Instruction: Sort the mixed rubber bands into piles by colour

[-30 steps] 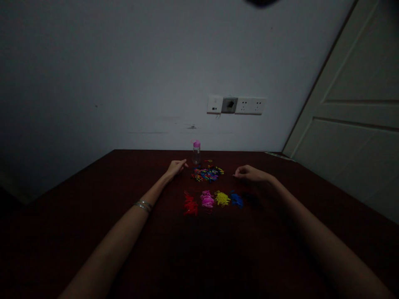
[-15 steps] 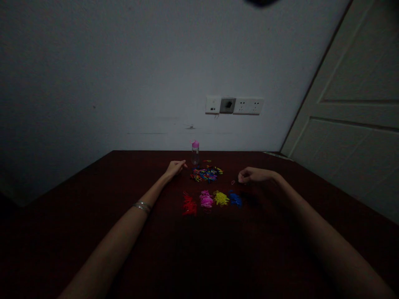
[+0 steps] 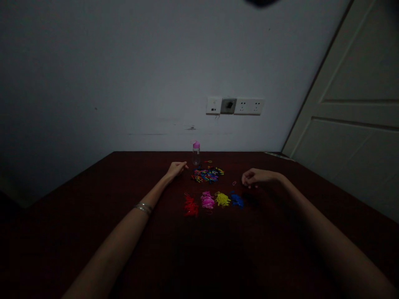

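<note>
On the dark table, my left hand (image 3: 177, 168) rests left of a mixed heap of small coloured loops (image 3: 206, 175). Its fingers are curled together, and whatever they may hold is hidden. To the right of the heap, my right hand (image 3: 253, 177) is bent downward with its fingertips somewhat apart; nothing shows between them. One pale pink loop (image 3: 234, 183) lies just left of these fingertips. Nearer to me are sorted piles: red loops (image 3: 190, 206), pink loops (image 3: 207, 200), yellow loops (image 3: 222, 199) and blue loops (image 3: 237, 200). A very dark patch beside the blue pile is hard to make out.
A clear bottle with a pink lid (image 3: 196, 153) stands behind the mixed heap. Farther back, the pale wall carries sockets and switches (image 3: 235, 106). A panelled door (image 3: 352, 120) is at the right. The dark red table (image 3: 218, 249) runs back to the wall.
My right hand has shifted slightly right, and its fingers have loosened from a tighter curl. The left hand keeps its pose. The whole view has moved slightly.
</note>
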Tool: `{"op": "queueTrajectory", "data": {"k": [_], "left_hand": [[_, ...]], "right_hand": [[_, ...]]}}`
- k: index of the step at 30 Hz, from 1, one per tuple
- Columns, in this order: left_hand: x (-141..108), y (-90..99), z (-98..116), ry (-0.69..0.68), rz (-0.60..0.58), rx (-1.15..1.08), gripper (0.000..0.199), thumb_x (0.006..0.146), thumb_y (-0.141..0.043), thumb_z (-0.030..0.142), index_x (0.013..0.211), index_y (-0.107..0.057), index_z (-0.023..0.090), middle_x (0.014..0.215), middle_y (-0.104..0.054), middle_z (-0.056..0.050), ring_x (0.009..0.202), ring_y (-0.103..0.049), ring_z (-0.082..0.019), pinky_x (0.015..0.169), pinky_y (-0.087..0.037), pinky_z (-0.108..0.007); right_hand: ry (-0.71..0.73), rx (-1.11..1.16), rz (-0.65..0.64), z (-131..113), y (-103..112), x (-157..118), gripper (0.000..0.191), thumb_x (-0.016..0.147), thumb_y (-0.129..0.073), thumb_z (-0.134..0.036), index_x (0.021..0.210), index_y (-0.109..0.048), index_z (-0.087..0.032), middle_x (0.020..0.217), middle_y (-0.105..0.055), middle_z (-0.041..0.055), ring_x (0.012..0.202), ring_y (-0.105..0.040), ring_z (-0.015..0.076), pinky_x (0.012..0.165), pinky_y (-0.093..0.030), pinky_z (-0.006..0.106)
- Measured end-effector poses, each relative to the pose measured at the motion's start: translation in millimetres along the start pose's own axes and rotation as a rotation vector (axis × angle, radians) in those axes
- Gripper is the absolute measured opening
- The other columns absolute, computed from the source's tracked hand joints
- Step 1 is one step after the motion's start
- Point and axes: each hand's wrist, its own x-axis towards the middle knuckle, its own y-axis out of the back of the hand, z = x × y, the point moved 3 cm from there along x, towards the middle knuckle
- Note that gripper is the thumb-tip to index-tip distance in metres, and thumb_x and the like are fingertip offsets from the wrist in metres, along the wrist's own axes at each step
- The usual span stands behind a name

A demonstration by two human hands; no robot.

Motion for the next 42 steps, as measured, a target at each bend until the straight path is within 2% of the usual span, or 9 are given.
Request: {"op": "queueTrajectory", "data": {"k": [6,14,20,24,29,32,35,38,42], "left_hand": [[-4,-2.6,4,-0.014,0.011,0.035,0.039,0.069,-0.051,0.047,0.067,-0.062,0.009,0.039,-0.031,0.006,0.035,-0.024,-0.004,0.038,-0.015,-0.019],[-7,-4.0,6,-0.044,0.039,0.129,0.039,0.068,-0.050,0.046,0.064,-0.063,0.009,0.037,-0.029,0.006,0.036,-0.025,-0.005,0.040,-0.015,-0.020],[-6,-2.1,4,-0.048,0.013,0.090,0.037,0.068,-0.051,0.045,0.060,-0.060,0.010,0.036,-0.029,0.007,0.035,-0.024,-0.004,0.041,-0.016,-0.020],[-7,-3.3,5,-0.028,0.009,0.079,0.034,0.068,-0.051,0.043,0.061,-0.059,0.011,0.036,-0.029,0.007,0.035,-0.024,-0.005,0.040,-0.016,-0.020],[-4,-7.6,12,0.022,-0.024,0.166,0.031,0.068,-0.051,0.039,0.061,-0.060,0.010,0.036,-0.029,0.007,0.035,-0.024,-0.005,0.039,-0.015,-0.020],[1,-9.7,17,0.033,-0.036,0.243,0.028,0.067,-0.052,0.035,0.063,-0.062,0.010,0.037,-0.034,0.006,0.035,-0.027,-0.005,0.038,-0.016,-0.020],[9,-10.8,22,-0.026,-0.038,0.305,0.020,0.063,-0.054,0.027,0.065,-0.063,0.009,0.045,-0.046,0.003,0.041,-0.036,-0.006,0.041,-0.024,-0.018],[15,-12.2,29,-0.098,-0.141,0.359,0.018,0.058,-0.058,0.023,0.069,-0.062,0.010,0.053,-0.053,0.001,0.048,-0.043,-0.007,0.046,-0.030,-0.018],[12,-15.4,35,-0.110,-0.454,0.437,0.021,0.054,-0.060,0.020,0.072,-0.064,0.011,0.057,-0.056,0.000,0.049,-0.045,-0.009,0.047,-0.032,-0.019]], "right_hand": [[0.071,-0.088,0.101,-11,0,19,0.020,0.057,-0.052,-0.019,0.075,-0.060,-0.014,0.069,-0.059,0.0031,0.060,-0.050,0.0120,0.052,-0.039,0.023],[0.140,-0.119,0.073,-20,-9,25,0.028,0.056,-0.051,-0.016,0.082,-0.060,-0.014,0.082,-0.063,0.0062,0.068,-0.054,0.0144,0.057,-0.040,0.024],[0.145,-0.134,0.147,-16,-9,30,0.029,0.058,-0.056,-0.018,0.087,-0.059,-0.013,0.080,-0.062,0.0072,0.069,-0.055,0.0154,0.058,-0.041,0.025],[0.148,-0.147,0.144,-15,-11,34,0.026,0.060,-0.058,-0.022,0.084,-0.060,-0.012,0.077,-0.062,0.0068,0.067,-0.054,0.0146,0.057,-0.041,0.024],[0.169,-0.142,0.132,-15,-13,38,0.023,0.060,-0.053,-0.016,0.082,-0.061,-0.012,0.075,-0.062,0.0056,0.065,-0.054,0.0136,0.057,-0.040,0.024],[0.186,-0.144,0.195,-24,-14,38,0.022,0.061,-0.050,-0.016,0.081,-0.060,-0.013,0.073,-0.061,0.0047,0.064,-0.053,0.0132,0.058,-0.040,0.024],[0.281,-0.145,0.346,-47,-19,36,0.020,0.064,-0.048,-0.016,0.081,-0.059,-0.013,0.075,-0.060,0.0045,0.067,-0.053,0.0132,0.061,-0.041,0.025],[0.393,-0.119,0.420,-78,-34,33,0.020,0.068,-0.046,-0.015,0.083,-0.058,-0.014,0.074,-0.059,0.0034,0.066,-0.052,0.0123,0.061,-0.041,0.024],[0.503,-0.178,0.316,-114,-64,30,0.022,0.069,-0.045,-0.010,0.086,-0.059,-0.015,0.073,-0.058,0.0022,0.063,-0.050,0.0102,0.056,-0.039,0.021]]}}
